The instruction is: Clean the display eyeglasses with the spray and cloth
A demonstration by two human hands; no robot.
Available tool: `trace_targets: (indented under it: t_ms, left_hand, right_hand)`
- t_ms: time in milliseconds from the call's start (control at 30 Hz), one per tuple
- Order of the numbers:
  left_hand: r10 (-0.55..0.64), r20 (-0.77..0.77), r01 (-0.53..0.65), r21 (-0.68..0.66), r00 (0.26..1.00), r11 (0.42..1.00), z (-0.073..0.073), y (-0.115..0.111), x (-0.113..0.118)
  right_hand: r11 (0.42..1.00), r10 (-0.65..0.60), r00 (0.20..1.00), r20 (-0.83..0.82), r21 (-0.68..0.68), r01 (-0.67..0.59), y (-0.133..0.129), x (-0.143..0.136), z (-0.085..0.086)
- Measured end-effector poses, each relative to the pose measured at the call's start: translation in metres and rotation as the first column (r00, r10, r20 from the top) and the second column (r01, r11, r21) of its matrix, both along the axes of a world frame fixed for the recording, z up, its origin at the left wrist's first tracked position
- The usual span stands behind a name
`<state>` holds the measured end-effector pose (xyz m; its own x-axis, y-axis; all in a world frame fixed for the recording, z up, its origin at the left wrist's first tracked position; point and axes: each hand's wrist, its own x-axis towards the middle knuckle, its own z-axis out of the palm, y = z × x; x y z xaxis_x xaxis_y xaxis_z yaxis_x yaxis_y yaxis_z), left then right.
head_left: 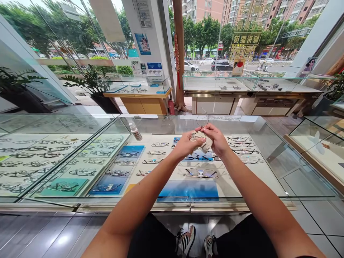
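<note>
Above the glass counter, my two hands are close together around a pair of thin round-rimmed eyeglasses [202, 121]. A pale cleaning cloth [206, 144] is bunched against the nearer lens. My left hand [188, 144] is closed, its thumb pressing the cloth onto that lens. The fingers of my right hand [216, 139] pinch the frame near the bridge, with the cloth hanging beside the palm. The farther lens sticks up beyond my fingers. A white spray bottle [135, 132] stands on the glass top to the left of my hands.
Rows of eyeglasses [201, 173] lie inside the glass display counter [172, 199] beneath my hands. Another glass case [319, 150] stands at the right. Farther off are a wooden-fronted case [145, 104], a potted plant [92, 84] and a wooden post [178, 53] by the windows.
</note>
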<state>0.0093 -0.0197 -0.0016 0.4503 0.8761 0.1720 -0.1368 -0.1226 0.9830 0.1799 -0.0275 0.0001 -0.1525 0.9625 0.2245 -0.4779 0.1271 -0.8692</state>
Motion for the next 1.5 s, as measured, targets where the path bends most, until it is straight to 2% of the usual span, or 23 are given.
trace_targets:
  t_ms: [200, 333, 433, 600, 733, 1000, 1200, 1367, 1500]
  left_hand:
    - [-0.027, -0.029, 0.030, 0.122, 0.999, 0.992, -0.002, 0.002, -0.001]
    - [-0.054, -0.017, 0.055, 0.125, 0.998, 0.991, 0.001, -0.001, 0.000]
    - [-0.007, 0.007, 0.006, 0.086, 1.000, 0.996, 0.002, -0.002, 0.002]
    - [0.111, 0.014, -0.112, 0.072, 0.994, 0.991, 0.001, -0.001, 0.005]
    - [0.134, 0.042, -0.136, 0.059, 0.990, 0.989, 0.003, -0.001, 0.006]
    - [0.045, 0.032, -0.046, 0.049, 0.998, 0.998, 0.001, -0.001, 0.003]
    - [0.055, 0.003, -0.055, 0.096, 0.999, 0.994, -0.001, 0.000, 0.003]
    - [0.136, 0.037, -0.139, 0.082, 0.990, 0.987, -0.002, 0.002, 0.004]
    - [0.354, 0.099, -0.355, -0.009, 0.930, 0.935, -0.002, 0.009, 0.001]
  right_hand:
    - [0.999, -0.008, 0.995, -0.095, -0.044, 0.003, 0.007, 0.004, -0.003]
    - [0.999, 0.006, 0.994, -0.109, -0.040, -0.011, 0.009, 0.005, -0.006]
    - [1.000, 0.004, 0.995, -0.098, -0.021, -0.006, 0.008, 0.004, -0.006]
    - [0.998, 0.012, 1.000, 0.020, 0.059, -0.013, 0.005, 0.001, -0.004]
    - [0.997, 0.009, 0.998, 0.063, 0.077, -0.014, 0.002, 0.001, -0.003]
    - [0.999, -0.008, 0.998, 0.061, 0.054, 0.005, -0.001, 0.001, -0.001]
    - [0.998, -0.056, 0.998, -0.039, 0.004, 0.056, 0.004, -0.001, -0.002]
    - [0.989, -0.148, 0.984, -0.100, 0.009, 0.150, 0.012, 0.006, -0.005]
    - [0.961, -0.267, 0.956, -0.123, 0.046, 0.274, 0.019, 0.022, -0.004]
